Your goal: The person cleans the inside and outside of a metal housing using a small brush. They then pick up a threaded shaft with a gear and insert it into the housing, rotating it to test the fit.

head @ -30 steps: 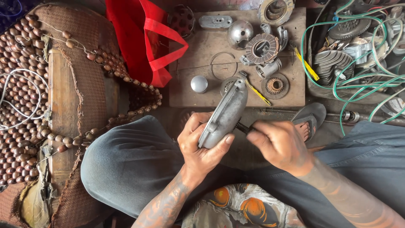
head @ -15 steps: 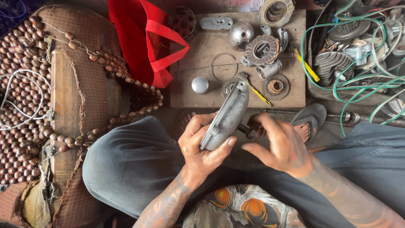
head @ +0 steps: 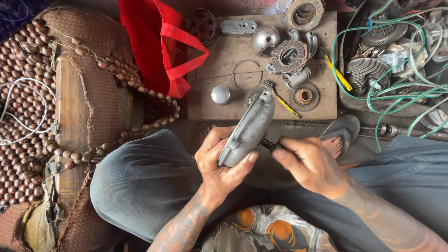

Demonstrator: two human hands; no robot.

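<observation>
The grey metal cover point(head: 248, 130) is held up over the person's lap, tilted on edge, with a dark coiled spring point(head: 266, 143) standing out from its inner face. The spring looks seated at the cover end, though that joint is mostly hidden; its outer end is gripped, so the fitting seems partway done rather than finished. The left hand point(head: 218, 161) is closed around the cover's lower end, thumb pressed on the rim. The right hand point(head: 308, 161) is curled nearly shut, fingertips pinching the spring's free end. On the wooden board point(head: 219, 60) beyond lie a toothed clutch disc point(head: 289, 55), a small gear point(head: 304, 96) and a round silver cap point(head: 220, 94).
</observation>
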